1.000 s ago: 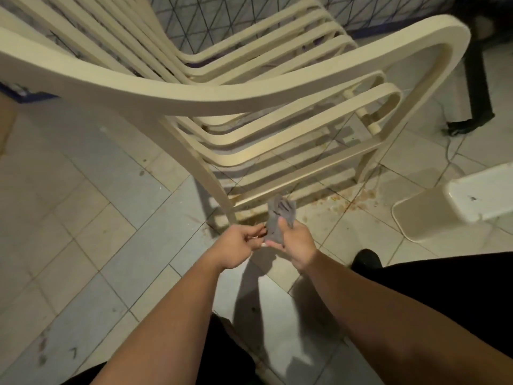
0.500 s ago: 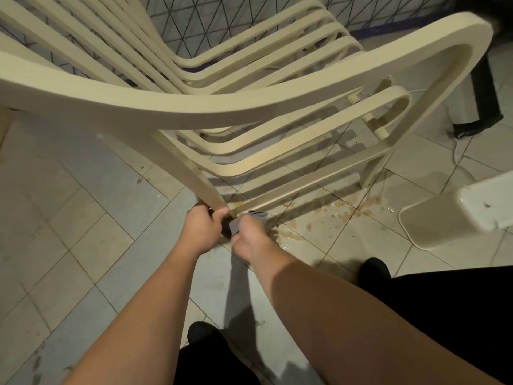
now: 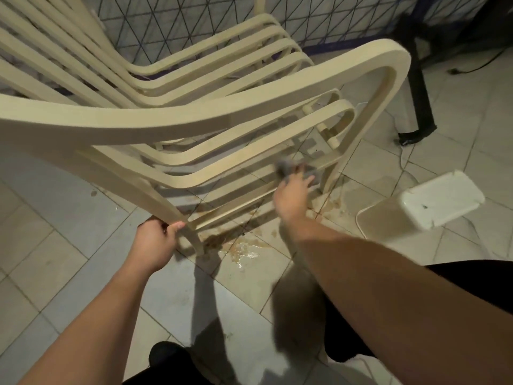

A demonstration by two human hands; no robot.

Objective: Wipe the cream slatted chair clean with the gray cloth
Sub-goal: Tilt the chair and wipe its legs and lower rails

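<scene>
Head view, looking down past both forearms. My left hand (image 3: 154,243) curls round the near front leg of the cream slatted chair (image 3: 194,118), thumb over the top. I judge this grip is there to steady the chair so it does not skate on the tiles while I scrub.

My right hand (image 3: 292,196) reaches forward to the low slats near the far front leg and presses the gray cloth (image 3: 291,168) against them. The cloth is bunched under the fingers (image 3: 306,182); motion blur keeps me from telling how tightly they curl round it. I take it the wiping stroke is under way at the lowest, dirtiest part.

Surface: pale tiled floor (image 3: 69,212) with dark grout lines. A brownish wet spill (image 3: 241,250) spreads under the front of the chair, likely runoff.

Room: a white plastic tub (image 3: 424,204) lies tipped on the floor to the right. A black stand leg (image 3: 420,107) and a cable sit beyond it. A diamond-patterned wall (image 3: 172,20) runs behind. Light is dim.
</scene>
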